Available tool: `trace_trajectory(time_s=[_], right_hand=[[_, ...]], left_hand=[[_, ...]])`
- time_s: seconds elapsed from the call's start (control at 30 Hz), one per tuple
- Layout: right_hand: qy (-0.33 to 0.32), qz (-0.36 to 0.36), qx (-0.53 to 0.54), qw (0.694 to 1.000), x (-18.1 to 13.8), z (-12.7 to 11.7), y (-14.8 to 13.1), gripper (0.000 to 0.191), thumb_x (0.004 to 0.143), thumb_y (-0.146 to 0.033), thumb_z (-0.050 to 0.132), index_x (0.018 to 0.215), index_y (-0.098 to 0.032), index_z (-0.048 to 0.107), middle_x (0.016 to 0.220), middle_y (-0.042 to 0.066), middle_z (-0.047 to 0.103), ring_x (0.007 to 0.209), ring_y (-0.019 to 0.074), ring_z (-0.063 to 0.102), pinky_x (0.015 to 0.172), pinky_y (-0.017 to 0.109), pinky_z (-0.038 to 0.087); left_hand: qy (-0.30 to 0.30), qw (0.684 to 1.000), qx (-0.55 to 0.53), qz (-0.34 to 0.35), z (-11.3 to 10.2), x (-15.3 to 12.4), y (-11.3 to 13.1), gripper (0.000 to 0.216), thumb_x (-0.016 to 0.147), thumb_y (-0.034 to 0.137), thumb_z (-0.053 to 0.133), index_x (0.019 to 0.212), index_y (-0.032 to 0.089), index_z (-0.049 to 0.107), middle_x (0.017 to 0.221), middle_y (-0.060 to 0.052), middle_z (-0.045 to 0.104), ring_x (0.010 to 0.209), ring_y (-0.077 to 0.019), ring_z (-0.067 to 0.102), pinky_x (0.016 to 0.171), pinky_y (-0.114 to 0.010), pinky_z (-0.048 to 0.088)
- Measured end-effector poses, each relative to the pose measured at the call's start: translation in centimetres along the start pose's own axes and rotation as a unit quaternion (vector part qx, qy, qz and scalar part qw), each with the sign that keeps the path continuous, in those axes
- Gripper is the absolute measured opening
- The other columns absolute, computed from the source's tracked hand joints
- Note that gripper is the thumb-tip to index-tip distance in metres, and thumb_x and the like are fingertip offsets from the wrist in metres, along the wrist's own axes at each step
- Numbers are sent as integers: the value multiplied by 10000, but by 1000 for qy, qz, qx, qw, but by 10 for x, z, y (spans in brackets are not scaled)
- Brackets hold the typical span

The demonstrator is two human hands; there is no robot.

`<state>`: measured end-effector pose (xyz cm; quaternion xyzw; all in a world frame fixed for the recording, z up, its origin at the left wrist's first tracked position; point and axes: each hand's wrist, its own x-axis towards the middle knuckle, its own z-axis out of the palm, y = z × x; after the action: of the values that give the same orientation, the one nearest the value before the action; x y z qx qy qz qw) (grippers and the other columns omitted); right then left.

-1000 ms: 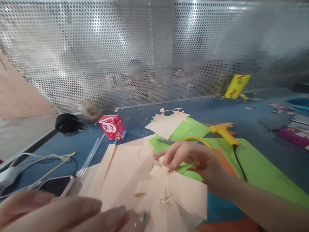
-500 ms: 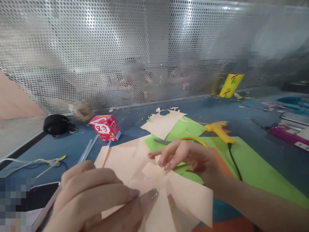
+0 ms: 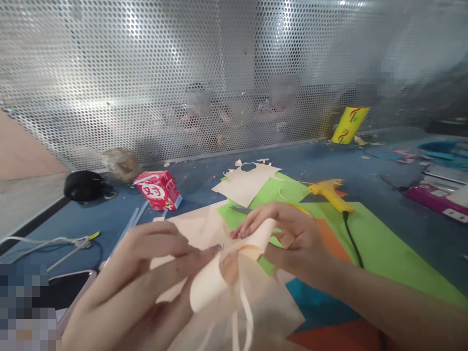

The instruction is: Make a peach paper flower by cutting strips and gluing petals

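Between my two hands is a curled piece of cream paper (image 3: 210,287), with thin cream strips (image 3: 245,307) hanging below it. My left hand (image 3: 146,273) pinches its left side, the thumb and forefinger near the middle. The fingers of my right hand (image 3: 292,239) are bent round the right-hand curl of the paper. Under the hands lie a larger cream sheet (image 3: 190,224) and coloured sheets. A grey blade of scissors (image 3: 239,209) shows just beyond my right hand, whose fingers hide much of the yellow handle.
A yellow glue gun (image 3: 331,192) with a black cord rests on green paper (image 3: 369,229). At the left are a red drink carton (image 3: 158,190), a black pouch (image 3: 85,186), a white cable (image 3: 69,242) and a phone (image 3: 71,290). A perforated metal screen (image 3: 234,63) stands behind; people show dimly through it.
The cream paper, flatter before, is now curled up between both hands, and thin strips hang from it. My left hand has moved up and curled further round the paper.
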<state>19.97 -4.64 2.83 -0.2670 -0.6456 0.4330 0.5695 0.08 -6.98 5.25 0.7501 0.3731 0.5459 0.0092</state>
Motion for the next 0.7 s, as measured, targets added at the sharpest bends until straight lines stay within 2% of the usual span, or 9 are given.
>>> trace_trajectory(time_s=[0.07, 0.13, 0.2, 0.3, 0.37, 0.53, 0.7], right_hand=[[18, 46, -34, 998, 1, 1, -3, 99, 679, -191, 655, 734, -197, 573, 746, 24, 634, 703, 156, 625, 509, 242, 494], [28, 71, -45, 996, 1, 2, -4, 122, 671, -212, 655, 713, -201, 541, 697, 0, 599, 611, 120, 578, 466, 222, 461], [39, 78, -47, 995, 0, 2, -4, 169, 664, -238, 667, 685, -208, 502, 640, -32, 536, 539, 91, 517, 445, 212, 434], [52, 89, -43, 994, -1, 2, -1, 223, 666, -264, 679, 690, -220, 461, 580, -62, 447, 503, 83, 488, 410, 200, 376], [52, 90, -40, 994, -2, 1, 0, 235, 679, -275, 675, 705, -228, 446, 558, -67, 431, 513, 93, 511, 403, 199, 347], [43, 91, -18, 995, -4, -1, 2, 235, 711, -290, 659, 719, -237, 430, 580, -49, 555, 560, 125, 592, 439, 217, 381], [22, 131, 43, 990, -4, 1, 1, 245, 732, -272, 661, 699, -236, 421, 610, -42, 611, 584, 141, 656, 439, 202, 420]], left_hand=[[27, 998, 2, -48, 7, 0, 0, 190, 642, 208, 669, 725, 368, 728, 734, 0, 664, 654, -198, 607, 597, -336, 533], [56, 986, -34, -155, 13, -2, 0, 186, 685, 159, 632, 727, 316, 723, 772, -3, 656, 654, -168, 606, 559, -288, 532], [40, 970, -105, -217, 16, -3, -2, 188, 680, 129, 632, 710, 290, 724, 749, 4, 660, 652, -152, 609, 507, -244, 517], [1, 962, -147, -232, 17, -2, -8, 197, 668, 117, 635, 662, 289, 730, 697, 10, 674, 702, -158, 616, 529, -232, 512], [-3, 959, -141, -245, 18, 0, -11, 178, 667, 134, 645, 660, 289, 732, 700, 6, 686, 699, -165, 615, 531, -243, 504], [9, 952, -153, -265, 22, 1, -10, 102, 647, 173, 682, 577, 242, 708, 638, 1, 674, 574, -132, 569, 499, -248, 473], [24, 945, -198, -261, 27, 1, -9, 154, 638, 127, 681, 583, 266, 718, 620, 19, 659, 601, -117, 575, 494, -214, 467]])
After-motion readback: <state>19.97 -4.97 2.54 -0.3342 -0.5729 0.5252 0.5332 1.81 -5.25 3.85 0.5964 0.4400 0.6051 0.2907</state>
